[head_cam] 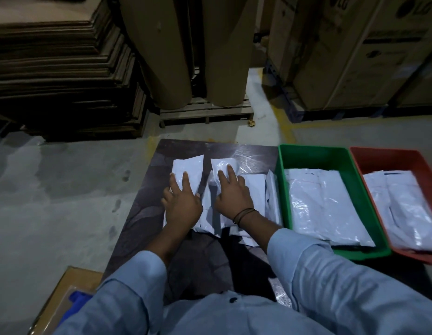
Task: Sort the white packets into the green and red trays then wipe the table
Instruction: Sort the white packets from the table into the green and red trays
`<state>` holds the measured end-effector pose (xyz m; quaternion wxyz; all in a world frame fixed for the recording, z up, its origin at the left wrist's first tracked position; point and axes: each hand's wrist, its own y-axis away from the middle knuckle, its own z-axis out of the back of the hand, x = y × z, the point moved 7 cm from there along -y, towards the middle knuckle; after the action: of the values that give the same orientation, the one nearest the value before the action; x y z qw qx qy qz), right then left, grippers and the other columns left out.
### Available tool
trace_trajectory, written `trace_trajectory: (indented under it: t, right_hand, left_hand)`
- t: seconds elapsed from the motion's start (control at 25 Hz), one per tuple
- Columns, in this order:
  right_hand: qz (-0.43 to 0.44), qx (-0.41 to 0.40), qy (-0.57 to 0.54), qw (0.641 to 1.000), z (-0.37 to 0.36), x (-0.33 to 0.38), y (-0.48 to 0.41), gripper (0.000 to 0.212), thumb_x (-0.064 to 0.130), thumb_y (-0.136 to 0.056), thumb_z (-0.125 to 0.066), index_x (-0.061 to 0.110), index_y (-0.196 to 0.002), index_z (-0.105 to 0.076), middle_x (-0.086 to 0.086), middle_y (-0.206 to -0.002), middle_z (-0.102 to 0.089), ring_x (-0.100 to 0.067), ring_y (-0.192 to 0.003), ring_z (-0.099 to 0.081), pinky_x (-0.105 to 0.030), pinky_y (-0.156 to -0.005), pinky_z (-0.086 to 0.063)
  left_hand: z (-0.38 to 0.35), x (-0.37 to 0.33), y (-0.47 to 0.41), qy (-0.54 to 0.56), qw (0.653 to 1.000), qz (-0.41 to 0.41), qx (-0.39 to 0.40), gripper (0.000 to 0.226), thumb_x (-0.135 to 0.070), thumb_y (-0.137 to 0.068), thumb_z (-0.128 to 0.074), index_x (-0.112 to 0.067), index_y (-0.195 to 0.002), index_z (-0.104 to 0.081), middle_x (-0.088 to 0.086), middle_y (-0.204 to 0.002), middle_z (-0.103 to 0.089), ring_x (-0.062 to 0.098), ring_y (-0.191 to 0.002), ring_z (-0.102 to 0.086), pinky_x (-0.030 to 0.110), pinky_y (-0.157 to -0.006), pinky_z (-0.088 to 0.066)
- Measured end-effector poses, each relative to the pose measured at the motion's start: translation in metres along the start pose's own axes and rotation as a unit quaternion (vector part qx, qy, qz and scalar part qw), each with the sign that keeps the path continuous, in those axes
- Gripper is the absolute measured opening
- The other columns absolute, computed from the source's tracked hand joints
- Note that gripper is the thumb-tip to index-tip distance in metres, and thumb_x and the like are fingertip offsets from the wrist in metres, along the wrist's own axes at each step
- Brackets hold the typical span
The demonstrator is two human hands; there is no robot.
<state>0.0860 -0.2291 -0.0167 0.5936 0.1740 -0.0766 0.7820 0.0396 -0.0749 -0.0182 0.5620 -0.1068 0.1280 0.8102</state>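
Observation:
Several white packets lie spread on the dark table. My left hand rests flat, fingers apart, on the leftmost packet. Beside it, my right hand presses flat on another packet in the middle of the spread. Neither hand has a packet lifted. To the right stands the green tray with white packets stacked inside. The red tray at the far right also holds white packets.
A stack of flat cardboard sheets stands at the back left, large brown rolls on a pallet behind the table, and big cartons at the back right. A cardboard box with a blue object sits at my lower left.

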Motion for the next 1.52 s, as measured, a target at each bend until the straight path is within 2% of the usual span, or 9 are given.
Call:
trace_trajectory:
  t: [0.2,0.28,0.4,0.52,0.84,1.04,1.16,1.36,1.52]
  right_hand:
    - [-0.008,-0.060,0.036,0.998,0.052,-0.022,0.003,0.073,0.029,-0.083,-0.056,0.020,-0.150,-0.031,-0.012,-0.163,-0.015,-0.043,-0.132,-0.034,-0.047,-0.103,-0.038]
    - [-0.008,-0.086,0.064,0.994,0.072,-0.032,0.009,0.069,0.032,-0.078,-0.049,0.018,-0.145,-0.037,-0.015,-0.161,-0.023,-0.044,-0.125,-0.040,-0.048,-0.101,-0.041]
    - [-0.030,-0.109,0.070,0.991,0.099,-0.056,0.022,0.068,0.027,-0.077,-0.049,0.017,-0.144,-0.041,-0.014,-0.160,-0.027,-0.045,-0.125,-0.040,-0.049,-0.104,-0.040]
    - [-0.066,-0.142,0.060,0.986,0.120,-0.091,0.039,0.065,0.021,-0.080,-0.055,0.017,-0.144,-0.043,-0.014,-0.160,-0.028,-0.045,-0.122,-0.042,-0.047,-0.097,-0.044]
    - [-0.109,-0.157,0.085,0.978,0.165,-0.224,0.089,0.070,0.030,-0.076,-0.042,0.016,-0.145,-0.044,-0.017,-0.156,-0.034,-0.045,-0.122,-0.044,-0.050,-0.102,-0.043]
    - [-0.142,-0.178,0.075,0.971,0.195,-0.330,0.129,0.063,0.028,-0.081,-0.045,0.015,-0.143,-0.047,-0.019,-0.154,-0.037,-0.047,-0.124,-0.043,-0.054,-0.099,-0.045]
    - [-0.136,-0.159,0.099,0.973,0.203,-0.384,0.145,0.066,0.033,-0.078,-0.033,0.014,-0.139,-0.050,-0.021,-0.152,-0.039,-0.046,-0.119,-0.046,-0.050,-0.096,-0.046]
    - [-0.143,-0.082,0.160,0.973,0.203,-0.446,0.155,0.061,0.038,-0.088,-0.049,0.020,-0.145,-0.041,-0.018,-0.157,-0.031,-0.047,-0.140,-0.030,-0.055,-0.110,-0.030]
    - [-0.065,-0.021,0.181,0.981,0.188,-0.466,0.149,0.063,0.029,-0.086,-0.051,0.012,-0.145,-0.039,-0.026,-0.156,-0.029,-0.048,-0.142,-0.027,-0.053,-0.115,-0.028]
  left_hand:
    - [0.013,-0.053,-0.001,0.009,1.000,-0.019,-0.020,0.075,-0.039,-0.100,-0.051,-0.022,-0.161,-0.010,0.018,-0.167,0.001,0.047,-0.140,-0.026,0.057,-0.114,-0.026]
    - [0.015,-0.077,0.001,0.022,0.999,-0.030,-0.018,0.074,-0.040,-0.101,-0.049,-0.022,-0.160,-0.010,0.018,-0.167,0.001,0.047,-0.141,-0.025,0.057,-0.114,-0.025]
    - [0.014,-0.116,0.010,0.044,0.997,-0.055,-0.006,0.071,-0.041,-0.102,-0.047,-0.022,-0.160,-0.010,0.017,-0.167,0.002,0.047,-0.141,-0.023,0.057,-0.114,-0.024]
    - [0.005,-0.157,0.023,0.051,0.995,-0.080,0.016,0.071,-0.041,-0.101,-0.047,-0.023,-0.160,-0.011,0.016,-0.167,0.002,0.047,-0.142,-0.022,0.056,-0.115,-0.023]
    - [-0.033,-0.275,0.060,0.078,0.990,-0.107,0.058,0.070,-0.040,-0.102,-0.046,-0.023,-0.160,-0.012,0.014,-0.167,0.002,0.046,-0.143,-0.019,0.055,-0.115,-0.022]
    - [-0.064,-0.362,0.102,0.061,0.987,-0.132,0.073,0.071,-0.039,-0.102,-0.046,-0.023,-0.161,-0.010,0.014,-0.168,0.003,0.046,-0.143,-0.019,0.056,-0.116,-0.022]
    - [-0.078,-0.410,0.120,0.071,0.987,-0.127,0.074,0.070,-0.037,-0.101,-0.046,-0.023,-0.160,-0.011,0.013,-0.168,0.003,0.045,-0.141,-0.022,0.055,-0.114,-0.024]
    - [-0.100,-0.475,0.146,0.078,0.990,-0.097,0.061,0.071,-0.040,-0.101,-0.047,-0.024,-0.160,-0.011,0.013,-0.168,0.003,0.043,-0.144,-0.022,0.055,-0.115,-0.026]
    - [-0.118,-0.505,0.163,0.074,0.992,-0.070,0.068,0.072,-0.041,-0.101,-0.047,-0.023,-0.160,-0.011,0.015,-0.168,0.003,0.044,-0.144,-0.020,0.054,-0.116,-0.025]
